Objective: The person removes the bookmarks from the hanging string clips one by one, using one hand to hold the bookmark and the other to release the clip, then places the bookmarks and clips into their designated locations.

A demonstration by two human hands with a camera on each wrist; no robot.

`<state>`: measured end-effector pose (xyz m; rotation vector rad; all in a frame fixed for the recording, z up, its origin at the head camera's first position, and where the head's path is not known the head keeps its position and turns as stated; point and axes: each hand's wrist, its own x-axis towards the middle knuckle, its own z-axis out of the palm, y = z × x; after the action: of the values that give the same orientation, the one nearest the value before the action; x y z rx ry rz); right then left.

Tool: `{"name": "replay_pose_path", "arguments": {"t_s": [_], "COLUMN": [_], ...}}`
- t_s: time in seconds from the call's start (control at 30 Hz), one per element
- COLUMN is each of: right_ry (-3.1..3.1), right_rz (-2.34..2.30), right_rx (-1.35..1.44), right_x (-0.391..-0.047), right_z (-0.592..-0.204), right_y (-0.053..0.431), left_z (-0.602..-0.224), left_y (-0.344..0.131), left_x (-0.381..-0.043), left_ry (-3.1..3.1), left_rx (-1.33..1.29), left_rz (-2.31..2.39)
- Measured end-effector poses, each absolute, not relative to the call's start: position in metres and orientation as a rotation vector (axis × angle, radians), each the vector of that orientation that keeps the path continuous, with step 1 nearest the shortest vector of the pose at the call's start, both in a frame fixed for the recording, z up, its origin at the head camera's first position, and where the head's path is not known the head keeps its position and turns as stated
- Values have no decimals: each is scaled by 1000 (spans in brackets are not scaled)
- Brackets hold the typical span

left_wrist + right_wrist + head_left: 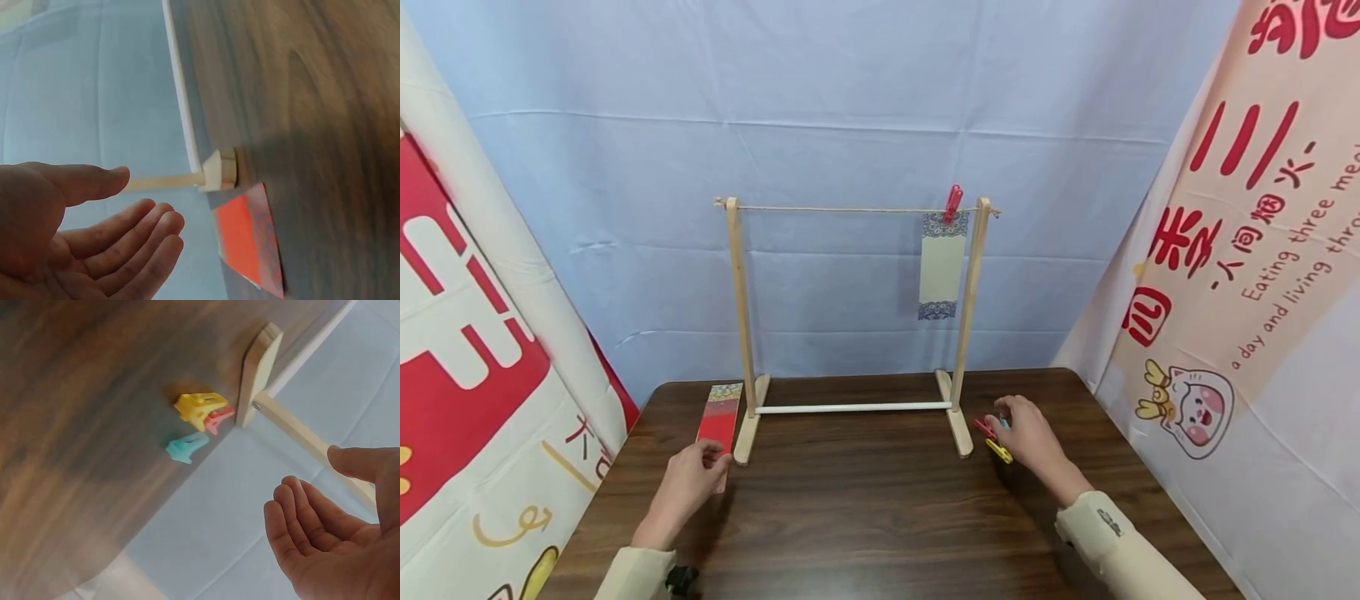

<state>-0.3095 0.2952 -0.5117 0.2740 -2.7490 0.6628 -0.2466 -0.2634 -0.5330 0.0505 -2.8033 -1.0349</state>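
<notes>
My left hand (688, 477) hovers over the near end of a red paper card (717, 423) with a patterned top, lying left of the wooden rack (741, 308). The left wrist view shows thumb and fingers (134, 244) apart, holding nothing. On the other side, my right hand (1036, 440) is above a yellow clothespin (998, 451) and a pink-red clothespin (982, 427). A turquoise clothespin (187, 447) lies beside them in the right wrist view. The right hand's fingers are loosely bent, with nothing between them and the thumb.
A string (842, 209) runs across the rack's top. Near its right end, a red clothespin (953, 203) holds a pale card (942, 268) with dark lace-patterned ends. A white bar (853, 408) joins the rack's feet on the brown table (850, 517). Blue cloth (850, 83) hangs behind.
</notes>
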Motion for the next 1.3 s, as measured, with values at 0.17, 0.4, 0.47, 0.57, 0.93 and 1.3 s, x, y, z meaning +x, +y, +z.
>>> {"name": "replay_pose_path", "arguments": {"t_s": [0.17,0.4,0.47,0.57,0.93,1.3], "right_ry": [-2726,-2676,-2672,-2670,-2668,-2611], "right_rz": [651,658,658,654,657,642], "right_rx": [297,337,349,360,406,480], "right_x": [-311,-313,-314,-316,-317,-322], "right_z": [-502,-487,-483,-476,-445,-427], "right_y": [293,287,285,283,277,272], "left_z": [-526,-520,-519,-517,-510,-509], "left_y": [-254,-240,-236,-229,-207,-194], "left_x": [-248,-255,-257,-259,-268,-273], "left_ry": [-2781,-2758,-2758,-2746,-2647,-2620], "left_rx": [10,-18,-54,-97,-190,-210], "left_rz": [-1058,-1111,-1074,-1056,-1124,-1127]}}
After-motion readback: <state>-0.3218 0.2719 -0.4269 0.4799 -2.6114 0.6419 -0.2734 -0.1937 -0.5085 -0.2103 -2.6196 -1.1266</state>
